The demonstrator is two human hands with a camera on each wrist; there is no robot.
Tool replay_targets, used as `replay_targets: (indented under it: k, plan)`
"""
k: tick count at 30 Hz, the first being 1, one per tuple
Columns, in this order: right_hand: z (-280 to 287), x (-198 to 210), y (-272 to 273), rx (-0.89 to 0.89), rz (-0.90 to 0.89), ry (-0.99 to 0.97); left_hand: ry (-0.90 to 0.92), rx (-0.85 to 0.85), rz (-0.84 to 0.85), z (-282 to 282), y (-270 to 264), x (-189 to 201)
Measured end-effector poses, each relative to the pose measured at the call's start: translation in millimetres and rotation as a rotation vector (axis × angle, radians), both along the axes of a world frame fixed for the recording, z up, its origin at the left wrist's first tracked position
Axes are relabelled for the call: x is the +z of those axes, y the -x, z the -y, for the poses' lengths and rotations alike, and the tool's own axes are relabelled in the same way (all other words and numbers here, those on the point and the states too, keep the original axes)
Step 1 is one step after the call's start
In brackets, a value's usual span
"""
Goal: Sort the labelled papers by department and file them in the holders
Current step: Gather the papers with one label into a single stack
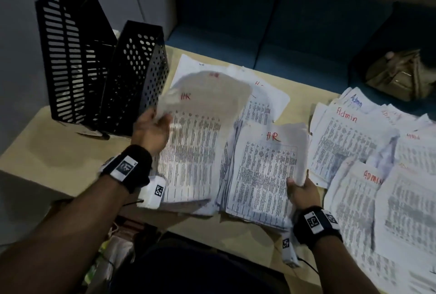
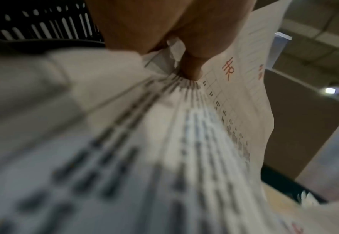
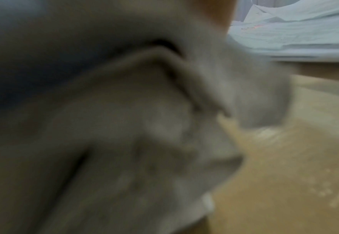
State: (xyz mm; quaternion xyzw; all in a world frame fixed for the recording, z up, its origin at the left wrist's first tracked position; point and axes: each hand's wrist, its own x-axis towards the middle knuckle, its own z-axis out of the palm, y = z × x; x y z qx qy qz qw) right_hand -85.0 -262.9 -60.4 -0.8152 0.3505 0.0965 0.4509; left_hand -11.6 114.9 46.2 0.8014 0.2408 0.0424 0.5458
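A bundle of printed sheets marked HR in red (image 1: pixel 193 142) is lifted at its left edge by my left hand (image 1: pixel 153 126), thumb on top; the left wrist view shows the thumb (image 2: pixel 192 69) pinching the HR sheets (image 2: pixel 228 69). A second HR stack (image 1: pixel 264 171) lies to the right, and my right hand (image 1: pixel 300 190) grips its lower right edge. More HR pages (image 1: pixel 266 95) lie behind. Papers marked Admin (image 1: pixel 349 133) are spread at the right. Two black perforated file holders (image 1: pixel 77 58) (image 1: pixel 139 76) stand at the back left. The right wrist view is blurred paper.
The beige table (image 1: pixel 54 152) carries everything. A dark blue sofa (image 1: pixel 283 22) runs behind it, with an olive bag (image 1: pixel 398 74) on its right end. My dark lap (image 1: pixel 188 270) is below the table's front edge.
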Motion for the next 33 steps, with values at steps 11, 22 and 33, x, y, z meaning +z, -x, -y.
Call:
replay_targets:
  k: [11,22,33]
  plan:
    - [8,2,-1,0.045,0.035,-0.085,-0.091,-0.56,-0.447,136,9,-67]
    - [17,4,1,0.184,0.062,-0.094,-0.542,-0.809,-0.121,165,-65,-70]
    - [15,-1,-3,0.049,0.076,-0.06,-0.375,-0.877,-0.204,186,-81,-84]
